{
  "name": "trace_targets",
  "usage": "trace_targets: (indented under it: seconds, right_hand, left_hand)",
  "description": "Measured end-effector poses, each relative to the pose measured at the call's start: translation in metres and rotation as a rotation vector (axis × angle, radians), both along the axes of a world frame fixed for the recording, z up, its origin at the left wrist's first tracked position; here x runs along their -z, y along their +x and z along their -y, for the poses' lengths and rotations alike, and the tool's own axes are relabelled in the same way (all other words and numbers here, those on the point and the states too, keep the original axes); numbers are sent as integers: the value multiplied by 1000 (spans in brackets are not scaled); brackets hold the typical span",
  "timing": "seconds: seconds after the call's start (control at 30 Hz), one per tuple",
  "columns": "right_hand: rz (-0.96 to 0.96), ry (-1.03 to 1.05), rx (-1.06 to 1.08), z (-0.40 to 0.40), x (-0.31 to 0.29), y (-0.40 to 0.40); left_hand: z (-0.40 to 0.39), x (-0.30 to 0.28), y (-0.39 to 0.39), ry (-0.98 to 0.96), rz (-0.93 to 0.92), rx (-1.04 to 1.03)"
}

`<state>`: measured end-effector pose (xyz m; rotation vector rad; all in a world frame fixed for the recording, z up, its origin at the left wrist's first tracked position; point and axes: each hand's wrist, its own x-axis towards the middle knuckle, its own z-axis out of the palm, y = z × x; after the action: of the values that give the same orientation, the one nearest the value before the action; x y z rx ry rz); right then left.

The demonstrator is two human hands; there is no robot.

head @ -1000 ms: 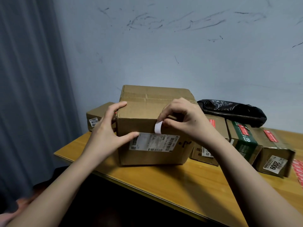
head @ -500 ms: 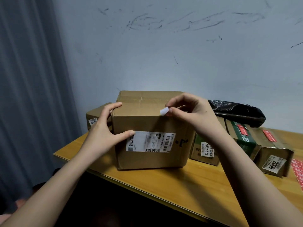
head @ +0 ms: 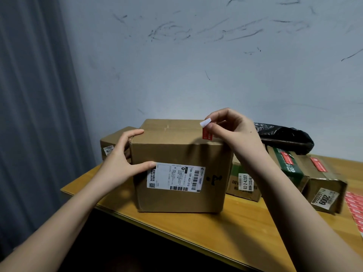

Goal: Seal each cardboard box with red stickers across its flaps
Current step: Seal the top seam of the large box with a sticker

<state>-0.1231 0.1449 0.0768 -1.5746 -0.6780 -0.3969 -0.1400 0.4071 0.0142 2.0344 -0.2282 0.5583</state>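
Two bare hands work at one large cardboard box (head: 180,165) on a yellow-brown wooden tabletop (head: 225,228). Left of the left hand (head: 121,160) hangs a grey curtain (head: 33,114); that grip clasps the box's left edge, fingers over the top, thumb beside the white shipping label (head: 175,177). Behind both hands rises a scuffed pale wall (head: 196,65). The right hand (head: 233,130) pinches a red sticker (head: 206,132), its white end curled upward, just above the box's top front edge. Right of that grip lie smaller boxes (head: 306,173), a black plastic bag (head: 284,139) and a sheet of red stickers (head: 355,209).
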Motion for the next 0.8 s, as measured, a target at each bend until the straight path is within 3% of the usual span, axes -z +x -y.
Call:
trace_targets:
  seconds: [0.8]
  right_hand:
    - [-47, -5, 117, -1, 3, 1]
  left_hand:
    - [-2, -2, 5, 51, -16, -18]
